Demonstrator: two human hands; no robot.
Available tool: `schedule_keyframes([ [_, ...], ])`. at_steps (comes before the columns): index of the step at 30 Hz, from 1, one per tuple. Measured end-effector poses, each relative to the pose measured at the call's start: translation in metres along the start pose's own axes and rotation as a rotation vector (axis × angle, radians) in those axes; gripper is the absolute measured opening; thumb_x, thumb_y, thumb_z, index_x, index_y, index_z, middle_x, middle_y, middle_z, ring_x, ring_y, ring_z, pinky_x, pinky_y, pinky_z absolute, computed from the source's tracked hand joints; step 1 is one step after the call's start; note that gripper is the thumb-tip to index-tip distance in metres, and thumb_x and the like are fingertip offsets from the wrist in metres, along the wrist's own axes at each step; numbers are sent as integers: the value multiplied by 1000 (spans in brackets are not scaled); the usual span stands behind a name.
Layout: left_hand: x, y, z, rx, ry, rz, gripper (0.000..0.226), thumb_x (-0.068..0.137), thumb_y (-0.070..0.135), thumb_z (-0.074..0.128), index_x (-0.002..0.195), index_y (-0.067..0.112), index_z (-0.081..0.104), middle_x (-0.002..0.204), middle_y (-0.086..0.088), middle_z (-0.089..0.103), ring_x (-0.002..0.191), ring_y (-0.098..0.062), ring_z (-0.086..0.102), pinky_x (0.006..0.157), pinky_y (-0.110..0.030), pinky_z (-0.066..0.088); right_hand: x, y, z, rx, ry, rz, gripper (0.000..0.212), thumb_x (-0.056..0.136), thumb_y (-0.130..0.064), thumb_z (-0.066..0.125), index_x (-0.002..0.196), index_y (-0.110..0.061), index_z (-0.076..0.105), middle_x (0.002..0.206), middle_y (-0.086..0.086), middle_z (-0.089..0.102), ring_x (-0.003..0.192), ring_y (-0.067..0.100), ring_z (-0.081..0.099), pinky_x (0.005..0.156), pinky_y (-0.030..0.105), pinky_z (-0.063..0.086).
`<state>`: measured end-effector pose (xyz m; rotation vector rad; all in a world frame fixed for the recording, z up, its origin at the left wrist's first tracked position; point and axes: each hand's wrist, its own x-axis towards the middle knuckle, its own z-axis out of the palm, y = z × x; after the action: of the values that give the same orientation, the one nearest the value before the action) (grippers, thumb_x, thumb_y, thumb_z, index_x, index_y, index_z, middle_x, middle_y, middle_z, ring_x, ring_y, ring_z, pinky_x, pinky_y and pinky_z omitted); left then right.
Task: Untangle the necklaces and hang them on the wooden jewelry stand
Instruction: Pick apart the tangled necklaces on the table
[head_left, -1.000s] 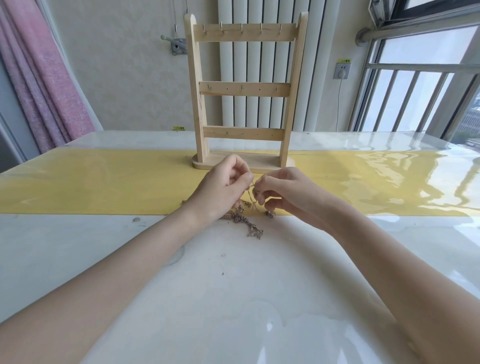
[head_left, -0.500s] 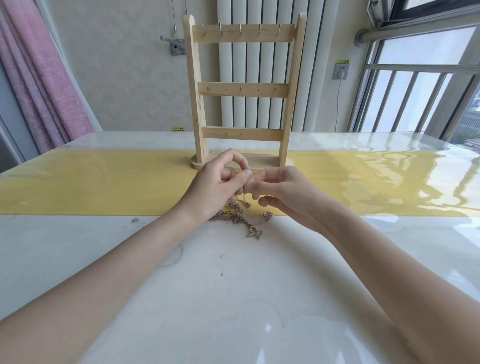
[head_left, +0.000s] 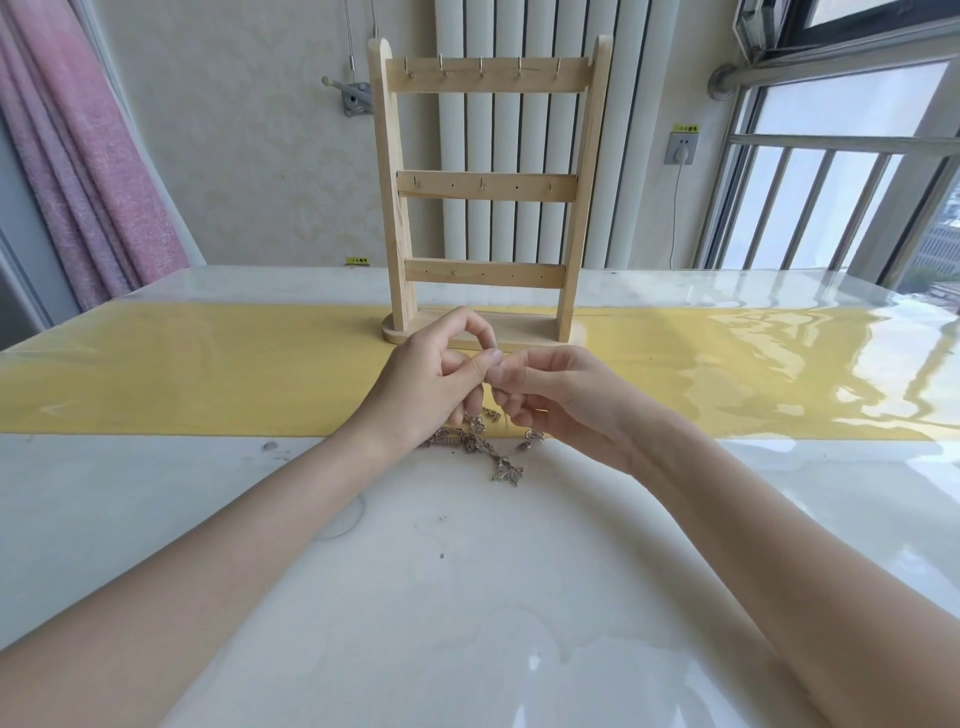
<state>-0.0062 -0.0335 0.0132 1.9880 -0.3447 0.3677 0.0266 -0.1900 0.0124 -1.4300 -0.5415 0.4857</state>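
A tangle of metal necklaces (head_left: 480, 446) lies on the table just below my hands, with a pendant end (head_left: 507, 471) trailing toward me. My left hand (head_left: 434, 387) and my right hand (head_left: 550, 395) meet fingertip to fingertip above the tangle, each pinching a thin chain that hangs down into it. The wooden jewelry stand (head_left: 485, 187) rises right behind my hands, with three crossbars and small hooks, all bare.
The stand sits on a yellow runner (head_left: 208, 374) under a glossy clear cover on the white table (head_left: 467, 597). A pink curtain (head_left: 88, 171) hangs at the left, a radiator and wall socket (head_left: 681, 148) are behind, and a barred window (head_left: 831, 171) is at the right.
Both hands have risen a little above the table and drawn closer together, lifting the chain up out of the tangle. The pile on the table has barely shifted.
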Motion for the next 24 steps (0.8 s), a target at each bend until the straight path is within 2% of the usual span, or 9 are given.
schedule_keyframes([
  [5,0,3,0,-142,-21,-87,7,95,17,53,89,14,51,47,3,54,36,-10,35,44,-21,33,0,-1,-1,-30,36,38,24,90,-6,58,67,-12,56,60,-1,48,54,10,41,52,17,36],
  [11,0,2,1,-143,2,-151,10,97,20,50,88,16,48,45,6,50,36,-9,32,42,-21,31,-2,-5,-3,-11,65,128,26,90,-8,49,68,-18,40,58,-2,32,51,14,28,50,22,26],
  [16,-1,5,4,-277,-11,-275,12,97,23,48,89,15,48,43,9,41,37,-8,24,40,-19,26,-5,-9,-4,18,147,59,27,91,-9,45,67,-18,37,59,-1,17,53,16,16,52,28,13],
  [20,-3,6,8,-365,-106,-350,21,97,28,49,91,8,56,46,7,29,38,-6,21,39,-16,20,-4,-11,-4,72,230,2,23,91,-10,45,70,-17,39,52,-3,22,48,15,19,52,28,13],
  [24,-4,7,7,-309,-150,-322,23,94,25,53,79,10,62,48,7,19,41,-7,17,39,-17,18,-4,-10,-6,90,301,-20,16,92,-12,46,77,-16,44,49,-3,31,46,15,25,50,26,16],
])
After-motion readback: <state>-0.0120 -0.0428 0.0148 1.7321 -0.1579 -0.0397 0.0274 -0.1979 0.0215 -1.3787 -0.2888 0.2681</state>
